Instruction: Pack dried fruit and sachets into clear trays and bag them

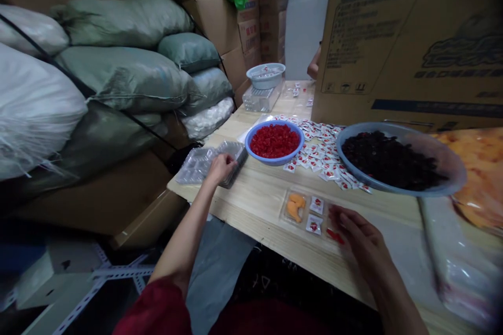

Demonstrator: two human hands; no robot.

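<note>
My left hand (222,168) is closed in a pinch at the edge of a stack of clear plastic trays (196,163), its fingertips on the plastic. In front of me lies one clear compartment tray (283,213). Orange pieces (295,207) fill its left compartment, and two small white sachets (314,223) with red print sit in the middle ones. Over the right compartment my right hand (363,233) bends, its fingers drawn together near red pieces (335,236). Whatever is between those fingertips is blurred and partly hidden.
A blue bowl of red pieces (275,141), loose sachets (320,157) and a wide basin of dark pieces (393,159) stand behind. Orange pieces in plastic (477,178) lie right. A large carton (412,42) blocks the back; sacks (126,73) line the left. Another person's arm (314,65) shows behind.
</note>
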